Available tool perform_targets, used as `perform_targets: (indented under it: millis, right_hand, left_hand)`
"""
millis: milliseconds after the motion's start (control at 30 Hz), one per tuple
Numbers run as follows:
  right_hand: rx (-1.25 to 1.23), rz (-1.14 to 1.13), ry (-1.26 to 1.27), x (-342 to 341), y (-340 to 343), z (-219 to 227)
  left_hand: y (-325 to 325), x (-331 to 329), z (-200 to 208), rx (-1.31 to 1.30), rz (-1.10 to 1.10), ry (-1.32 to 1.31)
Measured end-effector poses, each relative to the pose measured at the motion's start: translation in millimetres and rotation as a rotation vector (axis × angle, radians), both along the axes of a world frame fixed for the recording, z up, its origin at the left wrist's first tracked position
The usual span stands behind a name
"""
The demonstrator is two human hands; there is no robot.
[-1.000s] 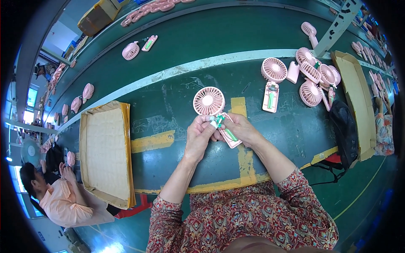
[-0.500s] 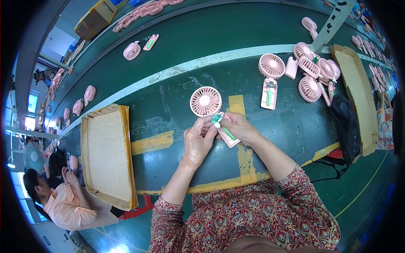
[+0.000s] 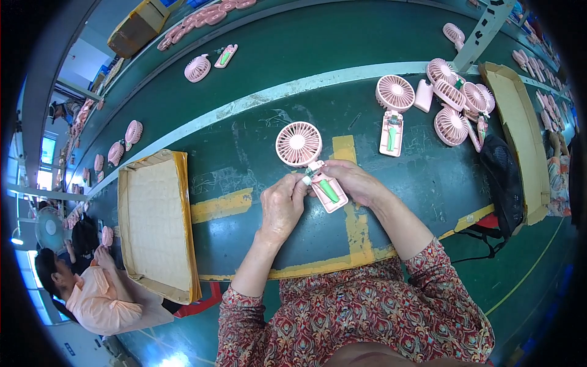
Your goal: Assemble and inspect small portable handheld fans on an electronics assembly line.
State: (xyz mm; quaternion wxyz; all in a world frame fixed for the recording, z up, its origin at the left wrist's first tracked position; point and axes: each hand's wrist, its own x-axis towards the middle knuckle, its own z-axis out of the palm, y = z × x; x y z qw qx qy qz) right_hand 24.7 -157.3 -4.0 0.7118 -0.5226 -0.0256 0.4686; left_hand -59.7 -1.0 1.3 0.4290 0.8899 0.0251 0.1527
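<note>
A pink handheld fan with a round grille [image 3: 298, 144] lies in front of me, its open handle shell [image 3: 333, 203] pointing toward me. Inside the shell sits a green battery [image 3: 328, 191], and a small green circuit board [image 3: 312, 174] shows at the neck. My left hand [image 3: 281, 205] is closed at the board's left side, thumb and finger pinching by a small white piece [image 3: 306, 180]. With fingers closed on the shell's upper right edge, my right hand [image 3: 356, 183] steadies the fan. Some fingertips are hidden behind the handle.
Another opened fan [image 3: 395, 93] lies to the right, beside a pile of fans [image 3: 451, 126]. Shallow cardboard trays stand left [image 3: 156, 226] and right [image 3: 516, 140]. A black mesh bag [image 3: 502, 177] hangs at the right edge. Beyond the pale rail, a belt [image 3: 275, 52] carries fans. A co-worker [image 3: 101, 300] sits left.
The handle is turned more face-up, showing more of the battery and board. My left fingers have shifted slightly left and down. Fans on the near belt have moved right.
</note>
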Motion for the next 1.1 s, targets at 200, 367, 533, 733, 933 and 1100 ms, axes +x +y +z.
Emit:
perform_targets:
  millis: [200,367,533,733,933,1100]
  right_hand:
    - [0.007,-0.033,-0.015,2.0,0.8,-2.3]
    - [-0.059,-0.053,0.049,2.9,3.1,-6.6]
    - [-0.048,-0.032,0.025,4.4,0.5,-13.2]
    - [-0.054,-0.014,0.026,4.2,-1.6,-10.1]
    - [-0.052,-0.002,0.011,4.1,-2.9,-8.3]
    - [-0.053,-0.007,-0.008,3.1,-2.6,-11.8]
  left_hand:
    - [2.4,-1.5,5.5,0.122,-0.036,-0.004]
    - [0.7,0.4,5.1,0.163,-0.048,-0.035]
    - [0.0,1.8,-6.8,0.029,-0.034,-0.017]
    - [-1.8,3.5,-7.1,-0.118,-0.029,0.06]
    - [-1.9,5.1,-11.0,-0.167,-0.032,0.096]
    - [-1.2,4.9,-9.9,-0.139,-0.035,0.102]
